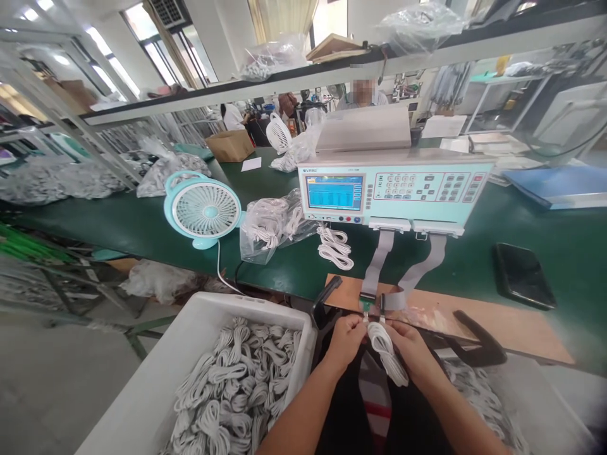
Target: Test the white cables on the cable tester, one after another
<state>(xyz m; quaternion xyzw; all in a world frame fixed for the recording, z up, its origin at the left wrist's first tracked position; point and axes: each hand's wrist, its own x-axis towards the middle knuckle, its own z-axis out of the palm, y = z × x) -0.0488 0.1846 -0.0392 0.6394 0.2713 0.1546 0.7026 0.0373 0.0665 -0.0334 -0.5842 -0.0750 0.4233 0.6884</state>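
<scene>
A coiled white cable [387, 355] hangs between my two hands at the table's front edge. My left hand [347, 341] is closed in a pinch on one end of this cable, by a small green circuit board [366, 306]. My right hand [410, 347] pinches the other end, close to the second socket. Both cable ends meet the sockets; whether they are fully seated is hidden by my fingers. Two grey ribbon cables [379, 262] run from the sockets up to a light-blue cable tester [396, 193] with a lit screen.
A white bin [256, 303] full of coiled cables stands at my left. Black clamps [478, 344] hold a wooden board [526, 328] on the green table. A phone [524, 276], a blue fan [206, 208], bagged cables [265, 224] and one loose coil [334, 248] lie around. Another person [365, 95] sits opposite.
</scene>
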